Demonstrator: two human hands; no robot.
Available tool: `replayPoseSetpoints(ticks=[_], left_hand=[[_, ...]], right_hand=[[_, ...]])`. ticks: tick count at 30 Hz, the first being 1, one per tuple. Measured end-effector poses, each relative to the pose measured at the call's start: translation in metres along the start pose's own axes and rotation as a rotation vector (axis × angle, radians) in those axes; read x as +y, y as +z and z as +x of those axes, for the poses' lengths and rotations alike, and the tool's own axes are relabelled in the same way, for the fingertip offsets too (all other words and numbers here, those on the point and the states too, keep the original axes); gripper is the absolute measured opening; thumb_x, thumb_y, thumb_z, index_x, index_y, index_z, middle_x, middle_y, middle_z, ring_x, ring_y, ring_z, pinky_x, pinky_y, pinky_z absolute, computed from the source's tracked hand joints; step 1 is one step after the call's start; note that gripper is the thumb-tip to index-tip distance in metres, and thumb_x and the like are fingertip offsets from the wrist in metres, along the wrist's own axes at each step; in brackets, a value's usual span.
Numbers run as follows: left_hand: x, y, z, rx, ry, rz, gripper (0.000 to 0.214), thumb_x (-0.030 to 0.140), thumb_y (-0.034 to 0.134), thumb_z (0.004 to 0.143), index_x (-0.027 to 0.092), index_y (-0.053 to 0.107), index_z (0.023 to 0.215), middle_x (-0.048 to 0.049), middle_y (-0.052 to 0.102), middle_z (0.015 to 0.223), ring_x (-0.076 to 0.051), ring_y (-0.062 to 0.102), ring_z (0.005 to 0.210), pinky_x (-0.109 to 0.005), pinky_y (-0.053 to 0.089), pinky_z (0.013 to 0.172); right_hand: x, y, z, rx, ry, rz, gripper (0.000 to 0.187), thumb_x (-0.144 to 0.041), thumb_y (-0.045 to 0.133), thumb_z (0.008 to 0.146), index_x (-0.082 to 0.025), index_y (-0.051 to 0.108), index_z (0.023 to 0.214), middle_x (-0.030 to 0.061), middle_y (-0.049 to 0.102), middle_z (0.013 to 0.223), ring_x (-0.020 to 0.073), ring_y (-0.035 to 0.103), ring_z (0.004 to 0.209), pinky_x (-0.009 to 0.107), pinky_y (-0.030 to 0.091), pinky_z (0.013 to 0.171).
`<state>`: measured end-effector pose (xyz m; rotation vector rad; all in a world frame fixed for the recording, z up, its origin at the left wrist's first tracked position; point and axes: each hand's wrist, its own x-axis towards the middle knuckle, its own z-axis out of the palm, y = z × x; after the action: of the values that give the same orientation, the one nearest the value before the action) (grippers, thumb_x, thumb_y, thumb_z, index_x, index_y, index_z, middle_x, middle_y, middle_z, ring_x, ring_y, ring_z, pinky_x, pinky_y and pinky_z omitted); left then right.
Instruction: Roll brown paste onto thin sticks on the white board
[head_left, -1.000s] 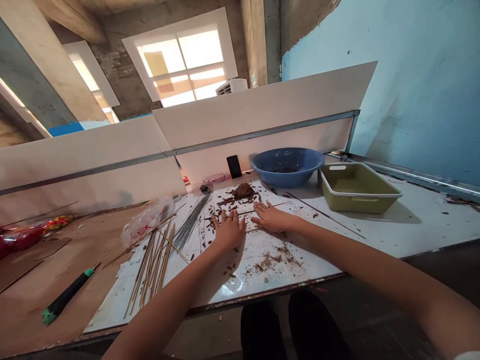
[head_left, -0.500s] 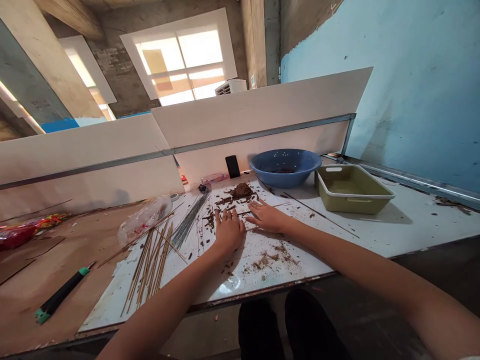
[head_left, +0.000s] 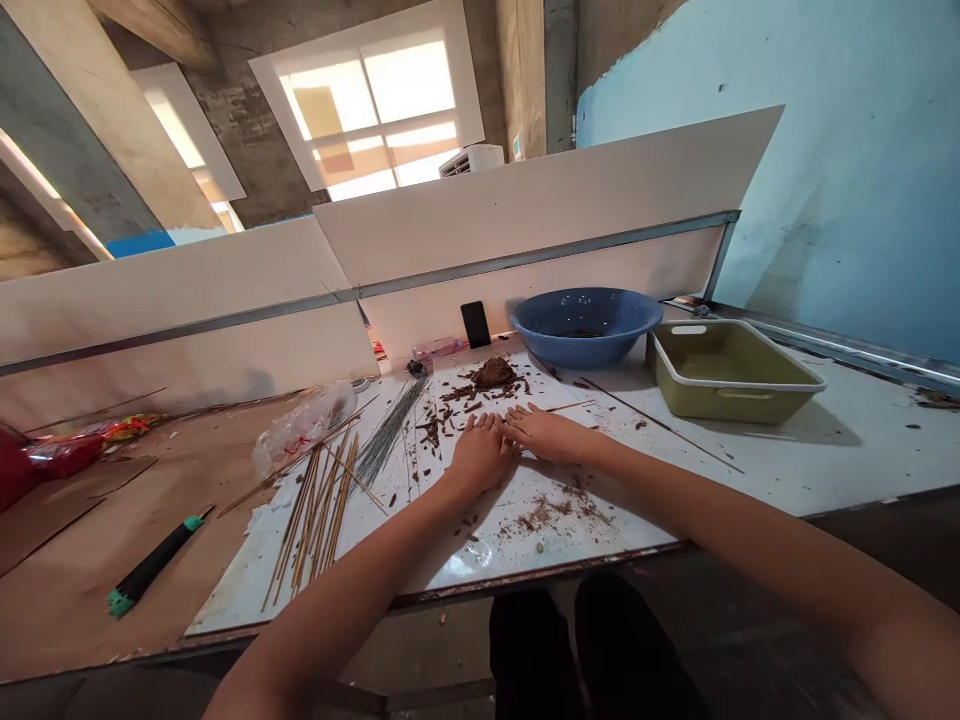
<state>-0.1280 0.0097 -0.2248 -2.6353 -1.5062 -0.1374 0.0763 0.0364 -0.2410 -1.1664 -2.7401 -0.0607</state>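
1. The left hand (head_left: 480, 455) lay palm down on the white board (head_left: 645, 505), its fingers together and pointing right.
2. The right hand (head_left: 547, 435) lay flat as well, pointing left, and its fingertips (head_left: 516, 421) touched the left hand's fingers.
3. Both hands were open and unclenched, with no visible grasp on anything. I could not tell whether anything thin lay beneath the palms.
4. A brown lump (head_left: 493, 373) sat on the board just ahead of the hands, amid scattered brown crumbs (head_left: 442, 420). More crumbs (head_left: 551, 515) lay nearer the board's front edge.
5. A thin stick (head_left: 570, 406) lay just beyond the right hand's fingers, and a longer stick (head_left: 660, 425) lay further right.
6. A loose pile of wooden sticks (head_left: 315, 520) and a bundle of grey wires (head_left: 386, 447) lay left of the hands, beside a plastic bag (head_left: 304, 445).
7. A blue basin (head_left: 585, 345), an olive tray (head_left: 720, 402) and a black phone (head_left: 475, 324) stood beyond them, along the white partition (head_left: 540, 240).
8. A black-and-green tool (head_left: 154, 565) lay on the brown board (head_left: 75, 600) at far left.
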Motion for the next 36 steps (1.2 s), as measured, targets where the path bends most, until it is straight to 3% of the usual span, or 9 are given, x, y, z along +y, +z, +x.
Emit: replayPoseSetpoints(ticks=[4,11,15,22,28,32,36], left_hand=[[0.0,-0.002,0.007,-0.037,-0.049,-0.013,0.068,0.034,0.028,0.117,0.005,0.042,0.177,-0.0189,0.038,0.186,-0.029,0.028,0.177,-0.054,0.018,0.146],[0.004,-0.002,-0.011,-0.096,-0.064,-0.017,0.078,0.031,0.042,0.107,0.004,0.037,0.179,-0.0186,0.036,0.187,-0.03,0.031,0.176,-0.051,0.02,0.146],[0.002,-0.001,-0.008,-0.064,-0.066,-0.013,0.074,0.032,0.038,0.11,0.005,0.039,0.178,-0.0188,0.039,0.185,-0.03,0.032,0.176,-0.051,0.019,0.146],[-0.001,-0.008,0.002,-0.044,-0.083,0.001,0.068,0.032,0.028,0.116,0.007,0.041,0.177,-0.0174,0.039,0.186,-0.028,0.03,0.177,-0.054,0.015,0.146],[0.003,-0.001,-0.009,-0.031,-0.072,0.01,0.067,0.033,0.037,0.113,0.009,0.048,0.174,-0.0198,0.05,0.179,-0.03,0.043,0.171,-0.048,0.026,0.144],[-0.002,0.0,-0.002,0.002,-0.06,0.027,0.067,0.033,0.031,0.116,0.005,0.044,0.176,-0.022,0.042,0.183,-0.031,0.034,0.175,-0.053,0.026,0.143],[0.001,-0.002,-0.001,0.018,-0.076,0.034,0.064,0.032,0.033,0.116,0.009,0.049,0.173,-0.0211,0.047,0.181,-0.031,0.038,0.174,-0.054,0.025,0.143]], right_hand=[[0.004,0.004,0.01,0.016,0.048,-0.015,0.054,-0.031,0.047,0.119,-0.014,0.056,0.169,0.0297,0.051,0.175,0.0412,0.049,0.165,0.07,0.039,0.133],[-0.015,0.003,-0.008,0.02,0.163,0.092,0.083,-0.068,0.037,0.118,-0.007,0.052,0.172,0.0277,0.05,0.177,0.0402,0.045,0.168,0.055,0.037,0.138],[-0.012,0.003,-0.005,-0.001,0.139,0.082,0.077,-0.062,0.037,0.12,-0.008,0.052,0.172,0.0291,0.053,0.174,0.0398,0.05,0.165,0.059,0.04,0.136],[-0.004,-0.003,0.006,-0.008,0.151,0.062,0.071,-0.052,0.037,0.121,-0.005,0.049,0.173,0.0294,0.047,0.178,0.039,0.044,0.169,0.061,0.039,0.136],[-0.009,-0.004,-0.007,0.0,0.139,0.053,0.069,-0.061,0.038,0.12,-0.015,0.06,0.167,0.0266,0.067,0.161,0.042,0.064,0.151,0.059,0.052,0.125],[-0.001,-0.005,0.002,0.01,0.131,0.024,0.068,-0.054,0.036,0.121,-0.011,0.052,0.171,0.0276,0.055,0.173,0.0388,0.051,0.164,0.06,0.043,0.133],[-0.006,-0.009,0.001,0.0,0.176,0.046,0.074,-0.057,0.034,0.122,-0.005,0.052,0.17,0.031,0.05,0.176,0.0392,0.047,0.166,0.059,0.042,0.134]])
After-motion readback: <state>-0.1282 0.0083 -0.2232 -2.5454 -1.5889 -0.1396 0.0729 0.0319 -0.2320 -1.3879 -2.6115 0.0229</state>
